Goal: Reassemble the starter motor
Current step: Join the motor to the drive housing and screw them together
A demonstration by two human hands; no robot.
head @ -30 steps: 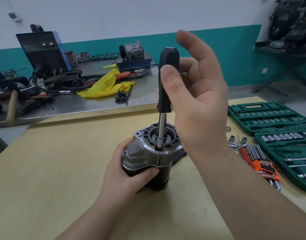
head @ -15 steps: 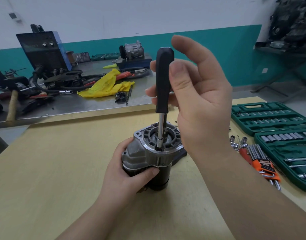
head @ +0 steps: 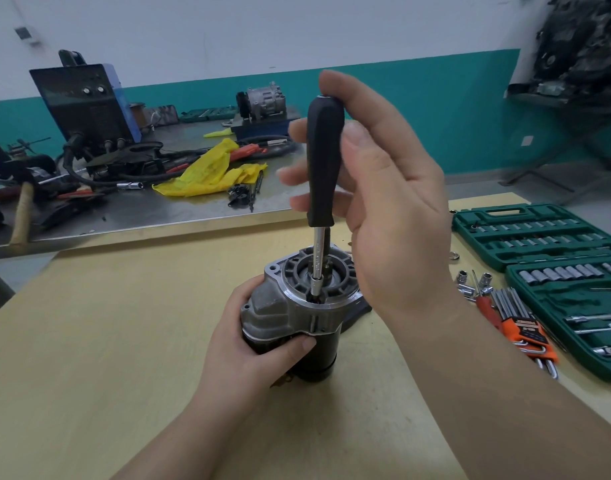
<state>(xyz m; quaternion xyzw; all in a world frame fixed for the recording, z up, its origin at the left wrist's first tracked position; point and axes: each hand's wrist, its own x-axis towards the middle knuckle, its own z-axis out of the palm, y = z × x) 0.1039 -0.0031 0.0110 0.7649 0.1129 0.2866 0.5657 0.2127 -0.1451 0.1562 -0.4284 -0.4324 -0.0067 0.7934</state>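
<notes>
Holding a driver point(head: 323, 168) upright in the starter point(head: 297, 313).
Right hand point(head: 383, 202) pinched its black handle; left hand point(head: 259, 341) gripped the starter on the table point(head: 89, 341).

The starter motor point(head: 297, 317) is seen with a silver-grey top housing and a black body. The nut driver point(head: 323, 168) has a black handle and a shiny metal shaft. The surface point(head: 89, 341) is pale yellow. The socket case point(head: 553, 258) is dark green, the hex key holder point(head: 525, 336) orange, the cloth point(head: 210, 171) bright yellow.
</notes>
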